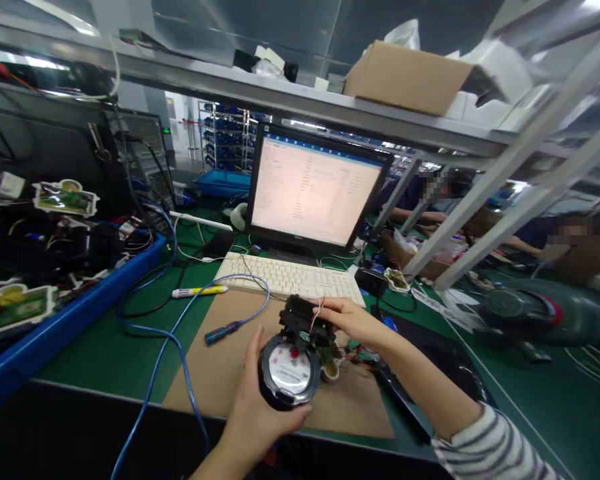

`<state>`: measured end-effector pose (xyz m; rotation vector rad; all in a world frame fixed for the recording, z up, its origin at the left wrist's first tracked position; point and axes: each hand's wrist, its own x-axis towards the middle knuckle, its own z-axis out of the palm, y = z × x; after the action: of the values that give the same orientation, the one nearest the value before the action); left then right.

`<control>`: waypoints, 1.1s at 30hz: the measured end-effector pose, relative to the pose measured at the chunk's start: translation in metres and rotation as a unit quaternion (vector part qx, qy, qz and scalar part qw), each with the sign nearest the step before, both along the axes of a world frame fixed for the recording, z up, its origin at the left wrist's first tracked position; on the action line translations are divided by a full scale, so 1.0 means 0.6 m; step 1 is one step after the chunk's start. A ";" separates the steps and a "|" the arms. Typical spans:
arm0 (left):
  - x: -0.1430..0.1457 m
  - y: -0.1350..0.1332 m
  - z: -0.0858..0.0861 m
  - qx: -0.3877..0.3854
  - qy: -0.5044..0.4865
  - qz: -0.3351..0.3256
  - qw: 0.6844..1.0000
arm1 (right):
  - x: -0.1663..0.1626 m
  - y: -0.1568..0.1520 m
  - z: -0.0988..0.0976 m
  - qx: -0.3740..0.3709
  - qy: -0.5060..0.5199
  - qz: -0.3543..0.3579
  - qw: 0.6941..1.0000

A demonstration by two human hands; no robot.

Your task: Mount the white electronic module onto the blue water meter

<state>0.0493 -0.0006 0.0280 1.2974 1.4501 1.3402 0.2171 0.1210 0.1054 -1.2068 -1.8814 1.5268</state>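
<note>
Left hand (260, 407) cups round meter (290, 370); right hand (353, 320) pinches its black module (305, 317).

Green workbench (105, 347), brown cardboard sheet (220, 373) on top. Monitor (313, 190) lit, white keyboard (290, 277) in front. Blue bin (55, 327) left, packed with boards. Metal shelf (230, 83) overhead, cardboard box (405, 77) on it. Blue racks (225, 133) far back, brightly lit.

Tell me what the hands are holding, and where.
Left hand cups the round meter by its black rim; right hand pinches the black module on top.
</note>
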 end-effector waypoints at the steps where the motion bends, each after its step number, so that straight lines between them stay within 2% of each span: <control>1: -0.001 0.002 -0.005 0.005 0.000 -0.004 1.000 | -0.004 0.000 -0.003 0.010 -0.008 0.015 1.000; 5: -0.002 0.006 -0.019 0.016 -0.011 -0.020 1.000 | -0.005 -0.003 -0.001 0.040 -0.033 0.041 0.998; 10: 0.001 0.001 -0.015 -0.005 -0.030 -0.045 0.999 | -0.010 -0.005 -0.014 0.083 -0.063 0.055 0.993; 14: -0.015 -0.007 -0.012 -0.007 -0.005 -0.048 0.999 | -0.011 -0.013 -0.015 0.072 -0.063 0.053 0.994; 17: -0.039 0.006 0.011 0.021 0.014 -0.066 0.998 | 0.014 -0.027 0.003 0.033 -0.077 0.008 0.996; 20: -0.057 0.042 0.051 0.010 0.052 -0.095 0.994 | 0.067 -0.043 0.017 0.006 -0.127 -0.070 0.989; 22: -0.061 0.070 0.074 -0.005 0.086 -0.122 0.989 | 0.108 -0.057 0.015 0.054 -0.231 -0.120 0.964; 23: -0.060 0.082 0.082 -0.012 0.095 -0.138 0.986 | 0.128 -0.066 0.009 0.090 -0.309 -0.138 0.937; 25: -0.056 0.101 0.090 -0.022 0.083 -0.174 0.981 | 0.162 -0.087 -0.010 0.128 -0.467 -0.145 0.863; 27: -0.053 0.110 0.089 -0.032 0.047 -0.208 0.977 | 0.183 -0.110 -0.038 0.107 -0.570 -0.134 0.804; 29: -0.051 0.113 0.086 -0.042 0.016 -0.225 0.973 | 0.189 -0.131 -0.067 0.080 -0.592 -0.129 0.792; 33: -0.051 0.111 0.084 -0.047 0.010 -0.224 0.973 | 0.179 -0.153 -0.101 0.126 -0.548 -0.159 0.811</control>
<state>0.0187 0.0658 0.0782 1.4694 1.1277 0.9515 0.3245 0.0294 0.0446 -2.3949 -2.1800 0.2869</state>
